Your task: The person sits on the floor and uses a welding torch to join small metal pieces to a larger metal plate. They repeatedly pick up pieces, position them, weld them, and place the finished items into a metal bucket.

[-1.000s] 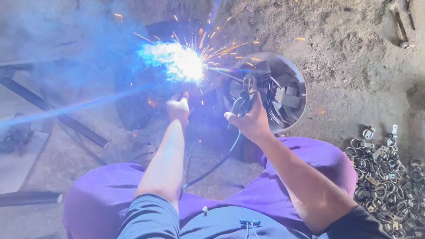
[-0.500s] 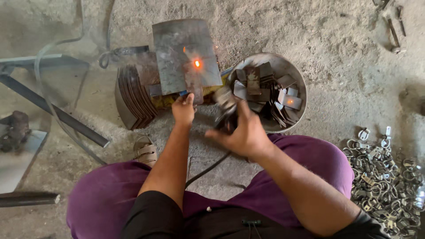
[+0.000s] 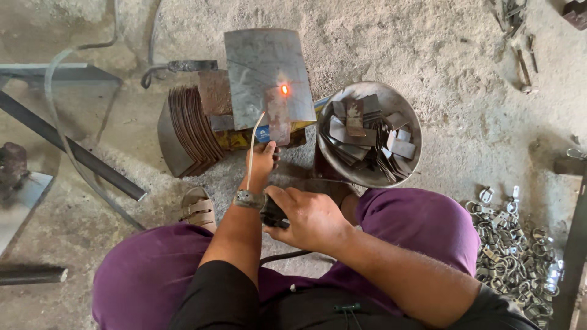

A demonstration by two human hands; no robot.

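Glowing orange, a fresh weld spot point(image 3: 284, 90) is seen on the grey metal plate point(image 3: 266, 73) just beyond the left hand point(image 3: 263, 162), where a small rusty tab point(image 3: 278, 122) has been set against the plate's lower edge. One tack is judged to be made; no arc or sparks are visible, and whether further tacks are wanted along the tab cannot be told. The left hand is kept at the foot of the tab, with a thin pale rod point(image 3: 252, 146) rising from it; whether the fingers are clamped on the rod or the tab cannot be told. The right hand point(image 3: 312, 217) is drawn back near the lap and is closed around a dark electrode holder point(image 3: 273, 214), from which a cable is led down between the knees.

To the right of the hands, a metal bowl point(image 3: 411, 116) of loose cut pieces is seen, so more parts appear to be left. To the left, a stack of curved plates point(image 3: 189, 131) is stood on the sandy floor point(image 3: 458, 61). Farther right, a heap of small rings and clamps point(image 3: 513, 250) is lying.
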